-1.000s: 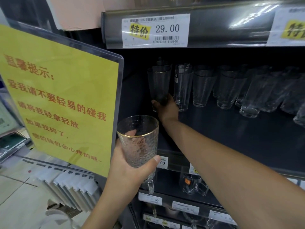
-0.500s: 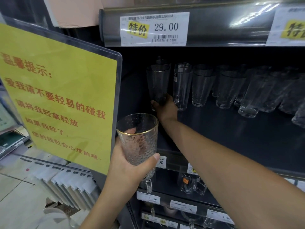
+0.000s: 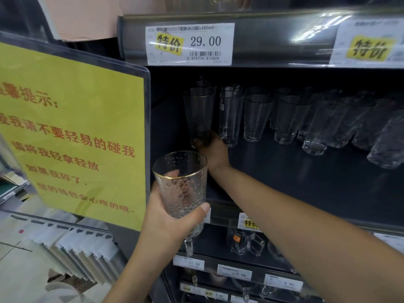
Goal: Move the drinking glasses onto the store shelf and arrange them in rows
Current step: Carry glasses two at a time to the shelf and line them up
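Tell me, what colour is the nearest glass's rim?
Gold, around the dimpled glass in the left hand; head view.

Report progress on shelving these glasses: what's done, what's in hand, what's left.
Done: a row of glasses stands along the back of the shelf. In hand: the right hand grips a gold-rimmed glass by its base at that row's left end; the left hand holds a textured glass in front of the shelf. Left: release the first and place the textured one; front rows likely remain.
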Tool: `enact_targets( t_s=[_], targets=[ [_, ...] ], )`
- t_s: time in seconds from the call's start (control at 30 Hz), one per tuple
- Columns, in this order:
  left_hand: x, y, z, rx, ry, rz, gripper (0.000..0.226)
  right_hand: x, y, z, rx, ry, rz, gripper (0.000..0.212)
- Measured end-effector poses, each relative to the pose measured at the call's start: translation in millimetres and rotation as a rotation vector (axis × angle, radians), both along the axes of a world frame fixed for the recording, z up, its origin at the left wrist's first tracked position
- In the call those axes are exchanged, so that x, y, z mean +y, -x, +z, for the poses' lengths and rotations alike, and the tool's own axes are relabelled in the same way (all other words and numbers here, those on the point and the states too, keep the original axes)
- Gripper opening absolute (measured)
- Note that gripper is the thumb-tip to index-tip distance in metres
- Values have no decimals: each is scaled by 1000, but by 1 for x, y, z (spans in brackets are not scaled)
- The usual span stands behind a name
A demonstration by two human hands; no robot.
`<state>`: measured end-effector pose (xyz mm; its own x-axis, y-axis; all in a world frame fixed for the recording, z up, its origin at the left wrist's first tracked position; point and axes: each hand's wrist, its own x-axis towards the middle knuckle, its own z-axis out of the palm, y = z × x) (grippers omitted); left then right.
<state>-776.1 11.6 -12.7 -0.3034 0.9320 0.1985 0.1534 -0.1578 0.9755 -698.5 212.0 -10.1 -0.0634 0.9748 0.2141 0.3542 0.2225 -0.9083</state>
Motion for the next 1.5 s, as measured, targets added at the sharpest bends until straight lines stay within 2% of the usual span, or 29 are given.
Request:
enact_targets(
  t_s=[0.1, 0.2, 0.37, 0.47, 0.6, 0.67, 0.9, 1.0, 1.1, 1.2, 1.3, 1.4, 1.5],
  targets=[
    [4, -7, 3, 7, -19, -42, 64, -14, -26, 3, -47, 58, 117, 37],
    [9, -19, 8, -17, -52, -70, 64, -26, -72, 8, -88, 8, 205, 30],
    [23, -58, 22, -65, -79, -154, 59, -50, -173, 9, -330, -75, 119, 32],
    [37, -85, 28, -78, -74, -216, 64, -62, -223, 10, -505, -73, 86, 36],
    [66, -117, 31, -60, -52, -270, 46, -68, -270, 10, -668, -47, 79, 45],
    [89, -130, 28, -66, -31, -269, 45, -70, -285, 7, -702, -28, 74, 47],
    [164, -173, 18, -59, 34, -304, 73, -60, -305, -2, -799, 2, 63, 63],
    [189, -184, 12, -75, 32, -355, 61, -58, -304, -5, -849, 0, 65, 73],
    [203, -193, 11, -65, 1, -368, 66, -57, -304, -7, -866, -13, 50, 66],
    [216, -197, 7, 3, -46, -406, 51, -56, -304, -7, -867, -23, 49, 62],
    [226, -200, 2, 72, -69, -419, 67, -55, -304, -8, -859, -34, 42, 63],
    [229, -202, -2, 92, -75, -330, 64, -54, -303, -8, -859, -50, 29, 62],
    [232, -203, -3, 122, -97, -263, 70, -53, -303, -8, -851, -55, 25, 61]
  ],
)
